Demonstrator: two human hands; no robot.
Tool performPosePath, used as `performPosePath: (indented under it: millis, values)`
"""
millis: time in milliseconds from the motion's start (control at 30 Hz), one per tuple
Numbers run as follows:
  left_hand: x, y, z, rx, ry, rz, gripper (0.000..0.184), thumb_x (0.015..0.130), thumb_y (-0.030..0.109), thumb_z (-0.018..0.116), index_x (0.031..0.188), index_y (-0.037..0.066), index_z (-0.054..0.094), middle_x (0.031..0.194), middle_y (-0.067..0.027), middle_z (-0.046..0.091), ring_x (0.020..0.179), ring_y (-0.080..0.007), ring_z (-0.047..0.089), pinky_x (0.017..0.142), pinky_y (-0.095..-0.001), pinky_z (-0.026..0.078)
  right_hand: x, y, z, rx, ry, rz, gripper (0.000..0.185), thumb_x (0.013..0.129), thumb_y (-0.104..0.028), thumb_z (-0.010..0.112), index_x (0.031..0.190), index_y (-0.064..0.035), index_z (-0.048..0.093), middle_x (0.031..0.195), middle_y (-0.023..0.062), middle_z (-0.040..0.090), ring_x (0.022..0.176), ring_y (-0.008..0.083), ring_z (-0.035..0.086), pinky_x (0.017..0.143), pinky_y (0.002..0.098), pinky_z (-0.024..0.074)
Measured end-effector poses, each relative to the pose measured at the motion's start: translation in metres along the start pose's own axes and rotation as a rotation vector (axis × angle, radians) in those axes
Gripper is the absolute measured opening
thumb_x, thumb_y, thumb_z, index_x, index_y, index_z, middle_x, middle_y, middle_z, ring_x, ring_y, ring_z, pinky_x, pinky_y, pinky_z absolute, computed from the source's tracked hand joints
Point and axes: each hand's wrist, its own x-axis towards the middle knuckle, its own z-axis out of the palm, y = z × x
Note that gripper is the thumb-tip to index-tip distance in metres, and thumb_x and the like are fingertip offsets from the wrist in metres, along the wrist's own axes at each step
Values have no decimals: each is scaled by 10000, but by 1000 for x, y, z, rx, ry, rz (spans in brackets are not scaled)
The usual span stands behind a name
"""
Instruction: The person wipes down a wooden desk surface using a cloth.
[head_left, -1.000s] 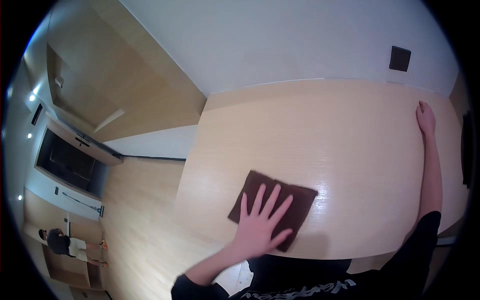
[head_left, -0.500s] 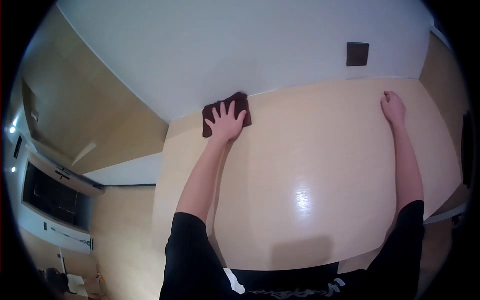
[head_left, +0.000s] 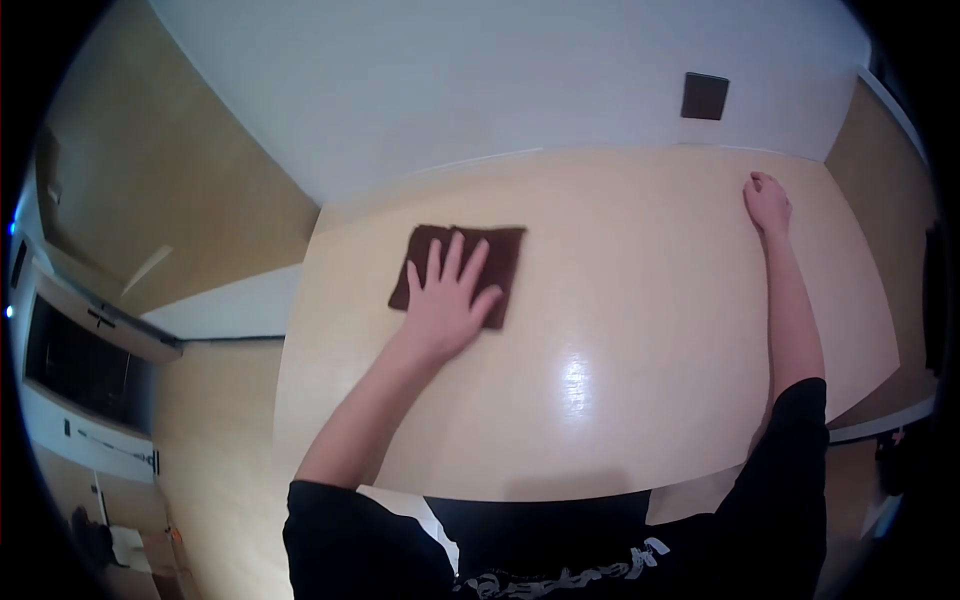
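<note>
My left hand (head_left: 450, 305) lies flat on a dark brown cloth (head_left: 503, 262), fingers spread, pressing it onto the light wood table (head_left: 640, 290). The cloth is a rough square, its far edge and right side showing past my fingers. At the far right of the tabletop rests my right hand (head_left: 768, 205), fingers curled into a loose fist. Nothing shows in that fist, and it is well apart from the cloth.
A pale wall (head_left: 500, 80) runs along the table's far edge, carrying a dark square plate (head_left: 705, 96). Wood panels (head_left: 180, 170) flank the left side, with a wooden floor (head_left: 220, 440) below. A person (head_left: 125, 545) appears small at the lower left.
My left hand has slid the cloth back from the wall toward me, and the cloth is spread wider. The right hand keeps its place on the table; the view has shifted slightly.
</note>
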Motion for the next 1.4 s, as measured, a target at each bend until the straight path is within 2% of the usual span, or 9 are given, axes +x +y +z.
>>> performPosePath:
  millis: [133, 300, 433, 500, 733, 933, 1067, 1200, 1400]
  values:
    - [-106, 33, -27, -35, -82, 180, 731, 862, 419, 548, 1475, 145, 259, 1538, -186, 145, 1410, -425, 108, 1086, -637, 107, 10, 12, 6, 1, 47, -28, 429, 854, -335, 486, 1216, -133, 600, 1268, 73, 580, 1187, 264, 525, 1010, 450, 378]
    - [-192, 60, -42, -80, -209, 193, 801, 798, 471, 617, 1455, 132, 310, 1511, -247, 166, 1367, -513, 136, 1029, -702, 131, 14, 13, 9, 21, 44, -36, 422, 862, -333, 488, 1218, -136, 599, 1274, 71, 576, 1187, 264, 526, 1001, 431, 394]
    - [-204, 52, -54, -119, -274, 248, 787, 795, 533, 610, 1439, 165, 349, 1512, -226, 188, 1369, -503, 150, 1028, -695, 156, 11, 10, 7, -18, 60, -29, 411, 870, -332, 497, 1213, -129, 599, 1263, 80, 582, 1171, 272, 537, 985, 407, 416]
    - [-198, 39, -55, -20, -202, 457, 737, 799, 552, 597, 1425, 225, 385, 1518, -182, 216, 1380, -464, 175, 1049, -663, 167, 13, 12, 8, -30, 60, -34, 407, 875, -329, 501, 1211, -121, 598, 1258, 88, 584, 1156, 281, 549, 972, 398, 432]
    - [-149, 34, -49, -121, -282, 498, 714, 807, 519, 588, 1433, 250, 373, 1531, -141, 212, 1399, -416, 172, 1078, -624, 172, 10, 19, 2, -36, 63, -61, 406, 879, -312, 494, 1221, -114, 588, 1260, 95, 578, 1167, 286, 538, 979, 396, 428]
    - [-50, 34, -18, -67, -3, 366, 648, 883, 410, 533, 1461, 224, 304, 1531, -147, 197, 1401, -409, 159, 1093, -620, 133, 6, 17, 3, -26, 52, -52, 408, 876, -300, 496, 1222, -105, 587, 1276, 96, 568, 1179, 283, 529, 986, 391, 423]
    - [41, 33, 9, -32, 94, 209, 603, 932, 464, 436, 1462, 214, 288, 1531, -140, 199, 1406, -388, 155, 1102, -607, 133, 7, 22, 3, -3, 70, -98, 408, 869, -302, 503, 1208, -94, 597, 1247, 116, 585, 1150, 295, 551, 971, 397, 433]
    - [123, 31, 18, -4, 23, 23, 643, 941, 566, 313, 1484, 233, 224, 1548, -124, 160, 1418, -376, 127, 1108, -611, 109, 7, 20, 6, 35, 56, -67, 419, 845, -291, 500, 1194, -84, 603, 1232, 120, 589, 1132, 299, 556, 970, 411, 430]
    - [176, 31, 21, 3, -4, -122, 656, 929, 595, 288, 1491, 267, 204, 1558, -114, 131, 1423, -382, 106, 1110, -611, 107, -1, 15, 4, 19, 74, -45, 401, 837, -291, 513, 1170, -93, 616, 1238, 114, 585, 1159, 291, 536, 987, 436, 408]
